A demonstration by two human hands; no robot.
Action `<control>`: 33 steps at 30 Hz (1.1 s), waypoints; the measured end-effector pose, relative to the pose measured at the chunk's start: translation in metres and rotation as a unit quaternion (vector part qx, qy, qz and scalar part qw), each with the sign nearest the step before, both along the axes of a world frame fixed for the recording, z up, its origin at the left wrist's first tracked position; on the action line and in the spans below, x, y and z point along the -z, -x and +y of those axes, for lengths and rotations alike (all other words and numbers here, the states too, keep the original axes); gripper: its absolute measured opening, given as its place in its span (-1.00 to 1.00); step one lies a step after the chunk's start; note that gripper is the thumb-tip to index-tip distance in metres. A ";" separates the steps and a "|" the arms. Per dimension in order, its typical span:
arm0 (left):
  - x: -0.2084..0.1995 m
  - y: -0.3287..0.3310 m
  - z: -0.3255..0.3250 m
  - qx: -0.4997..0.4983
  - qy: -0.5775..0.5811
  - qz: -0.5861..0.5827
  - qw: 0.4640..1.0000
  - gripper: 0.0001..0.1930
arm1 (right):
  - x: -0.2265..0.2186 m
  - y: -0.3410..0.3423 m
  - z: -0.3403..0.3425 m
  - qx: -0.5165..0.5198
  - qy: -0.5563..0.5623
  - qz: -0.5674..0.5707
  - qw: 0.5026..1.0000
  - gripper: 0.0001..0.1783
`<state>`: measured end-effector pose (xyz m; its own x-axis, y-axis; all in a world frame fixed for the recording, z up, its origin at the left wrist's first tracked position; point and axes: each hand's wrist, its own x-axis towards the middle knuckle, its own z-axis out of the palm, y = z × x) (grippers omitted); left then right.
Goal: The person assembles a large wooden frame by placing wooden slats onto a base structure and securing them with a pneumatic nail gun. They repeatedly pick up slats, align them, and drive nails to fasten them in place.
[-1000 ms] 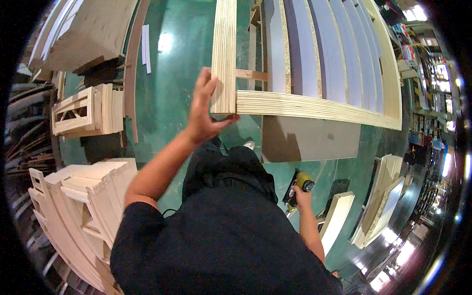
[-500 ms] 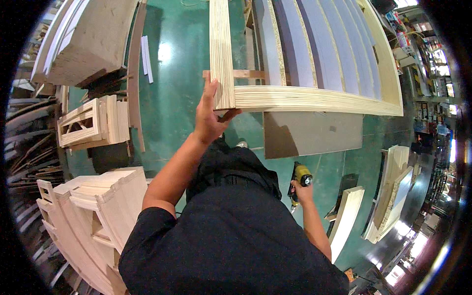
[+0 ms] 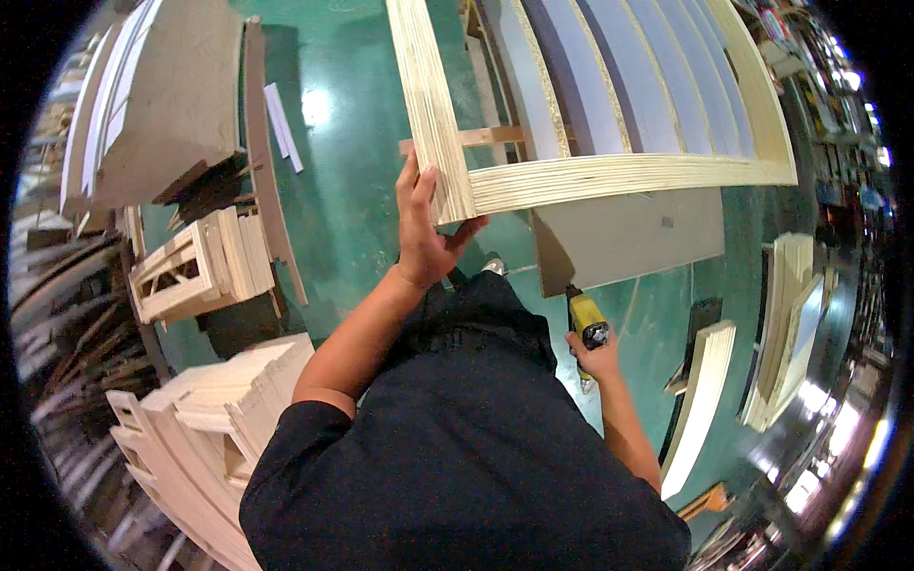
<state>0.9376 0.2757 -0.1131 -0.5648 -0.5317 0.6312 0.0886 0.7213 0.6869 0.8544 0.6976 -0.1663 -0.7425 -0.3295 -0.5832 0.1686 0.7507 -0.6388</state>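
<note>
A pale layered-wood frame [image 3: 609, 181] with grey-blue slats [image 3: 609, 95] stands in front of me. My left hand [image 3: 426, 228] grips its near left corner, fingers along the outer side of the left beam [image 3: 430, 105] and thumb under its end. Down at my right side, my right hand [image 3: 597, 355] is closed round the handle of a yellow and black nail gun [image 3: 587, 314]. The gun is held apart from the frame, with its metal fitting hanging below the hand.
A grey-brown board [image 3: 628, 238] lies beneath the frame's near edge. Wooden parts [image 3: 209, 409] and small frames [image 3: 200, 262] are stacked at left, near a large pile of panels [image 3: 181, 95]. Planks [image 3: 700, 409] and more boards [image 3: 785, 333] lie at right on the green floor.
The whole view has turned slightly, so the frame now slants. My left hand keeps hold of the corner, and the nail gun stays in my right hand.
</note>
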 end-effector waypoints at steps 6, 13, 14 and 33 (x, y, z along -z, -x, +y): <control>-0.038 -0.031 -0.075 0.183 0.079 -0.193 0.961 0.01 | -0.095 -0.032 -0.067 0.021 0.008 -0.015 1.000 -0.03; -0.111 0.073 -0.168 0.472 0.336 -0.242 0.778 0.05 | -0.228 -0.043 -0.185 -0.011 0.088 -0.014 0.996 -0.34; -0.105 0.090 -0.166 0.506 0.328 -0.246 0.759 0.05 | -0.237 -0.040 -0.200 -0.018 0.081 -0.009 0.996 -0.38; -0.097 0.140 -0.157 0.639 0.325 -0.260 0.647 -0.02 | -0.241 -0.019 -0.311 -0.028 0.064 0.011 0.997 -0.51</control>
<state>0.7973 0.1187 -0.0163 -0.5062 0.8617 0.0356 0.7770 0.4378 0.4524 0.8735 0.3862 0.0749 -0.7335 -0.4414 -0.5169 0.1133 0.6705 -0.7332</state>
